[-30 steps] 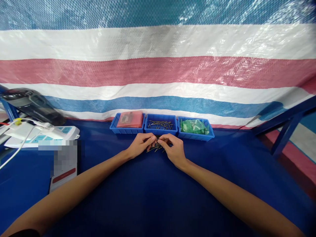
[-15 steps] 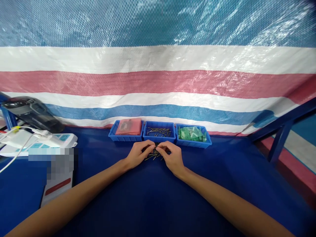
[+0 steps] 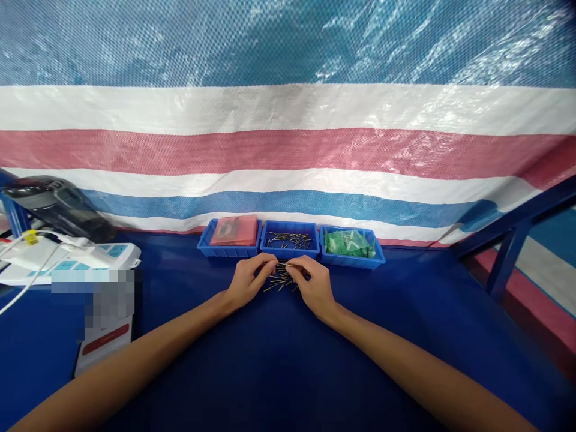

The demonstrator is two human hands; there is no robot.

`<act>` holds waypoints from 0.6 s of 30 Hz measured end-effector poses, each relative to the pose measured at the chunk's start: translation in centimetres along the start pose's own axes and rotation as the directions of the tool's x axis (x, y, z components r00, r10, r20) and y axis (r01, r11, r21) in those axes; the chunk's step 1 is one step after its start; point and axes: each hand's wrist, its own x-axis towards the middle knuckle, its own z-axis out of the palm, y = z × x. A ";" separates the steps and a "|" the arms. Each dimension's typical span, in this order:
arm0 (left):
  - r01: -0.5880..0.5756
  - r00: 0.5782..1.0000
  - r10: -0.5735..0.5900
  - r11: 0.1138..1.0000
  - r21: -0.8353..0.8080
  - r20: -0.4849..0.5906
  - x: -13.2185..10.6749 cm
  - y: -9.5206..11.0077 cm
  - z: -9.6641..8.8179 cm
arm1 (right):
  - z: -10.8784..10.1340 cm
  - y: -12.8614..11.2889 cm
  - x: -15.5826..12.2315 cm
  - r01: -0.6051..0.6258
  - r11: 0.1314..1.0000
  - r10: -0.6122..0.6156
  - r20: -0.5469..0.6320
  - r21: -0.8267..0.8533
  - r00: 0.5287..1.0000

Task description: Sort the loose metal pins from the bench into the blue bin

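A loose pile of thin metal rods (image 3: pixel 281 279), some brassy and some dark, lies on the blue tabletop between my hands; they are too small to name surely. My right hand (image 3: pixel 314 287) is pinched over the pile's right side, with a thin rod showing at its fingertips and pointing left. At the pile's left edge, my left hand (image 3: pixel 250 281) has thumb and forefinger pressed together; what they hold, if anything, is hidden. Just beyond the hands stands a blue bin (image 3: pixel 290 252) with more such rods (image 3: pixel 290 240) in it.
Left of the middle bin, another blue bin (image 3: pixel 229 252) carries red sheets or bags (image 3: pixel 234 231). To the right, a third bin (image 3: pixel 353 261) holds green packets (image 3: pixel 350 243). A power strip (image 3: pixel 121 257), a dark bottle (image 3: pixel 67 207) and a phone-like device (image 3: pixel 105 348) lie left. Striped sheeting (image 3: pixel 288 150) hangs behind.
My fingertips have drawn slightly apart, the left hand shifting a little left. More of the pile and a rod at my right fingertips now show between them.
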 end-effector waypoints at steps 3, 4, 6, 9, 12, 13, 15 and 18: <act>0.005 1.000 -0.005 1.000 0.002 -0.015 0.0 -0.1 0.1 | 0.0 0.0 0.0 0.007 1.000 -0.008 0.003 0.007 1.000; 0.010 1.000 -0.010 1.000 0.006 -0.021 0.0 -0.1 0.1 | 0.0 0.0 0.0 0.008 1.000 -0.008 0.002 0.010 1.000; 0.017 0.999 -0.017 1.000 0.009 -0.027 0.0 -0.1 0.1 | 0.0 0.0 -0.1 -0.003 1.000 0.003 0.004 0.013 1.000; 0.017 1.000 -0.016 1.000 0.011 -0.023 0.1 -0.2 0.2 | 0.1 0.1 -0.1 -0.038 0.999 0.037 0.014 0.019 0.999; 0.025 1.000 -0.025 1.000 0.005 -0.016 0.1 -0.2 0.2 | 0.1 0.2 -0.2 -0.055 0.998 0.055 0.026 0.021 0.998; 0.028 1.000 -0.028 1.000 -0.001 -0.013 0.1 -0.2 0.2 | 0.1 0.2 -0.2 -0.055 0.998 0.055 0.027 0.020 0.998; 0.029 1.000 -0.029 0.999 -0.020 -0.005 0.0 -0.2 0.2 | 0.1 0.2 -0.1 -0.051 0.999 0.051 0.024 0.019 0.998; 0.028 1.000 -0.027 0.998 -0.048 0.007 0.0 -0.3 0.2 | 0.1 0.2 -0.2 -0.048 0.999 0.047 0.016 0.027 0.999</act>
